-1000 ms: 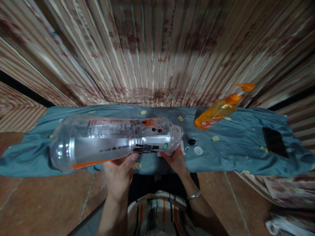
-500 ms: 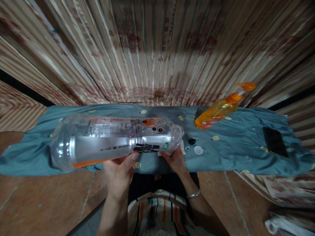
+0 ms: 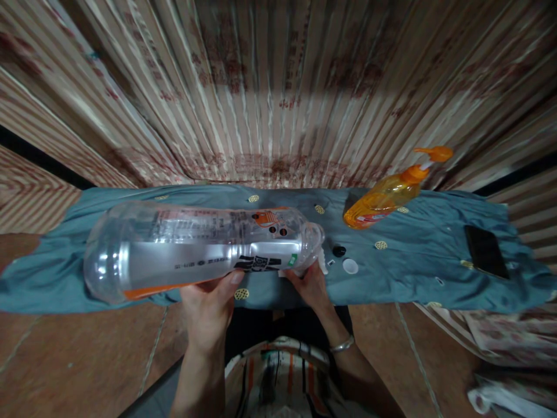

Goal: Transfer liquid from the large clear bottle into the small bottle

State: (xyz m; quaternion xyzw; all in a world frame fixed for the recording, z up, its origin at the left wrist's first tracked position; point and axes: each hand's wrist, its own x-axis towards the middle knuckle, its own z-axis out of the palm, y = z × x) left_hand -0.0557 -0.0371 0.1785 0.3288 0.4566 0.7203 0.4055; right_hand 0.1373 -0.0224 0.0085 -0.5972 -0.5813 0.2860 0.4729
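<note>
A large clear plastic bottle with a silver, black and orange label lies sideways before me, its neck to the right. My left hand is closed around its near side, thumb on top. By the neck, my right hand is closed on a white tissue pressed against the bottle's shoulder. Its fingertips are partly hidden under the bottle. Just right of that hand are a small black cap and a round white disc on the cloth.
An orange pump bottle stands toward the back right. A dark phone lies at the right end of the blue-green cloth covering the narrow table. Behind hangs a striped, flowered curtain.
The plastic bottle's base end has shifted slightly left and toward me. Both hands keep their hold, nearly in the same place.
</note>
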